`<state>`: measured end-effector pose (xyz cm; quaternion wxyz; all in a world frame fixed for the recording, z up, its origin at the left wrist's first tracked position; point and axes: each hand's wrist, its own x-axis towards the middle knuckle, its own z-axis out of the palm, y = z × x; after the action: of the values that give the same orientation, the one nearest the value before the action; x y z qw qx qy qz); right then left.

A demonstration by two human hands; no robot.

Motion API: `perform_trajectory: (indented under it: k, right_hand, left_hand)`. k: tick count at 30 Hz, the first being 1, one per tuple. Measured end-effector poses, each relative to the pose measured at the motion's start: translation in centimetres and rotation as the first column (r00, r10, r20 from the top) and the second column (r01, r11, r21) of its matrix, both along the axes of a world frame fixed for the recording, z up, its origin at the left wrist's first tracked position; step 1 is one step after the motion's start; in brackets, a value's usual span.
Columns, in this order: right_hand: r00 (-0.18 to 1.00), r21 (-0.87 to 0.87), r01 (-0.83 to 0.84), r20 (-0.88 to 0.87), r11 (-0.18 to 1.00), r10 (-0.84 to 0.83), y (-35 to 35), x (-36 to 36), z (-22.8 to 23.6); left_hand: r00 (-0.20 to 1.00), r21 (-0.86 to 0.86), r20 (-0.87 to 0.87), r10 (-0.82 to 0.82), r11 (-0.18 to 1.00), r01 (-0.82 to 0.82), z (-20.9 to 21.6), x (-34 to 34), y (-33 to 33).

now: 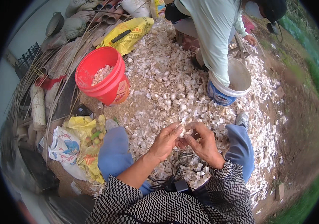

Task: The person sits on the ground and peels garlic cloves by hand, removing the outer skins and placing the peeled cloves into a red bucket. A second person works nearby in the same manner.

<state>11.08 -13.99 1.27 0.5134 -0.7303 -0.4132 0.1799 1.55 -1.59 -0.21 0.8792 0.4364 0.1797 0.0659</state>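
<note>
Left hand [164, 143]: thumb and fingers drawn together at the tips, closed on one side of a pale garlic piece [182, 131]; palm turned inward, wrist bare below a patterned cuff.
Right hand [205, 145]: fingers bent over, thumb and fingertips pinched on the opposite side of the same garlic piece, tips close to those of the left hand.
Garlic piece: between both sets of fingertips, held up over the ground and in front of the lap; partly hidden by fingers, whole bulb or part of one impossible to tell.
Garlic bulbs [172, 98]: in a loose heap on the ground, just beyond the hands.
Papery skins [144, 117]: spread thickly around the bulbs and far to the right.
Red bucket [109, 91]: upright on the far left, pale cloves [101, 74] lying inside.
White-and-blue bucket [216, 93]: upright on the far right, beside the skins.
Co-worker [213, 33]: bent forward on the far right in a pale green top, one arm down inside the white-and-blue bucket, hand there hidden.
Yellow sack [133, 33]: flat on the far side, behind the red bucket.
Yellow bag [88, 151]: near left, beside the knee, with round greenish fruits [95, 137] on top.
White bag [60, 143]: left of the yellow bag, printed with a blue butterfly.
</note>
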Motion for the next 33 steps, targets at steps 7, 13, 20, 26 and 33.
perform_trajectory:
  k: [7, 13, 20, 26, 33]
  right_hand:
    - [0.992, -0.032, 0.012, 0.126, 0.999, -0.008, 0.3, -1.0, -0.7]
    - [0.992, 0.015, 0.103, 0.068, 0.995, -0.104, 0.9, -2.3, -1.4]
    - [0.993, 0.218, 0.101, 0.031, 0.971, -0.111, 1.3, -2.7, -2.7]
    - [0.992, 0.196, 0.119, -0.056, 0.973, -0.11, 1.4, -3.0, -2.6]
    - [0.956, 0.228, 0.067, -0.294, 0.971, 0.003, 0.9, -2.8, -2.7]
  left_hand:
    - [0.992, 0.647, -0.065, 0.105, 0.762, -0.038, -1.3, -0.8, -0.5]
    - [0.986, 0.736, 0.074, 0.148, 0.659, -0.154, -1.3, -1.0, -1.1]
    - [0.995, 0.398, 0.046, 0.085, 0.912, -0.096, -1.7, -1.5, -1.2]
    - [0.982, 0.047, -0.131, 0.132, 0.991, -0.127, -1.2, -1.8, -1.9]
    - [0.986, 0.031, -0.154, 0.068, 0.997, -0.064, 0.4, -2.2, -1.3]
